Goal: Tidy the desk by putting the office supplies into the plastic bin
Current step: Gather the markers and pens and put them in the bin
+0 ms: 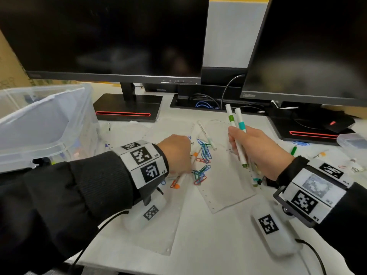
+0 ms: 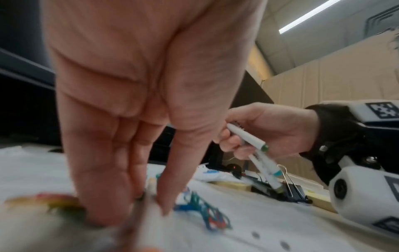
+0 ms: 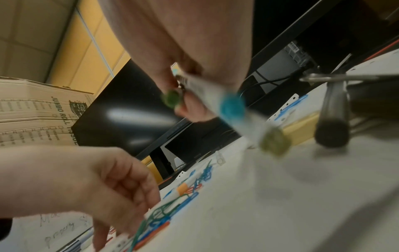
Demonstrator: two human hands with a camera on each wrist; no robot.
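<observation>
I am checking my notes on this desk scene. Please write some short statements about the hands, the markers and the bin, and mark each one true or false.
1. The right hand grips several markers. True.
2. The left hand is inside the plastic bin. False: it is down on the desk at the orange marker.
3. Coloured paper clips lie between the hands. True.
4. Both monitors show a bright picture. False: both screens are dark.
</observation>
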